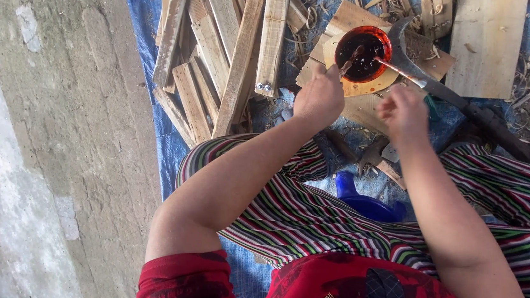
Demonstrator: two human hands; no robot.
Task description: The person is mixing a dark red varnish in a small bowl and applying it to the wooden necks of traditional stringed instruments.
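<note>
A small round bowl [362, 53] of dark red liquid sits on a pale wooden offcut [362, 87]. My left hand [319, 97] is closed on a thin stick [348, 62] whose tip dips into the bowl from the near left. My right hand [404, 112] grips a second thin stick [392, 69] that reaches the bowl's right rim. Both hands sit just in front of the bowl, above my knees in striped trousers.
A pile of rough wooden slats [224, 50] lies at the left on a blue tarp [145, 25]. A flat board [488, 33] lies at the right. A dark hatchet [438, 83] rests by the bowl. A blue plastic object [362, 201] sits between my legs. Bare concrete floor [56, 167] at the left.
</note>
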